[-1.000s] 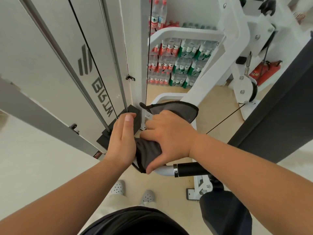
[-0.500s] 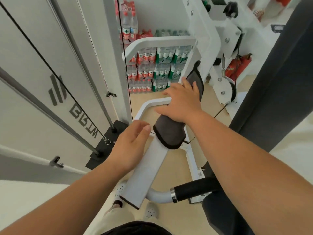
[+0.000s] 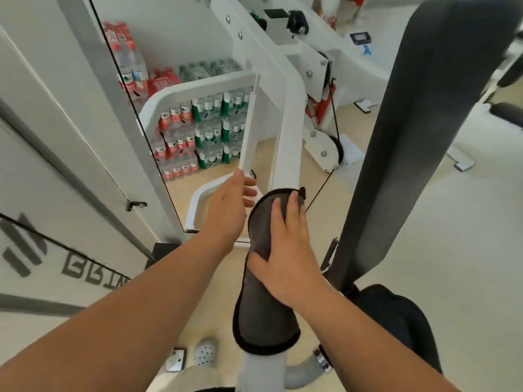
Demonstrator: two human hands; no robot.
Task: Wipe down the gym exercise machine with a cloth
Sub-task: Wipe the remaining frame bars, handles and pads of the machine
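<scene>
The right hand presses the cloth flat-fingered along the white machine arm, whose axis runs away. The left hand is just beside it, open and apparently empty.

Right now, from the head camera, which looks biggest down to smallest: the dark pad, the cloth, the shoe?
1. dark pad
2. cloth, helped by being nearer the camera
3. shoe, partly hidden

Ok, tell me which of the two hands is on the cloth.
The right hand, pressed flat on the grey cloth draped over the white machine arm. The left hand is beside it, open, off the cloth.
</scene>
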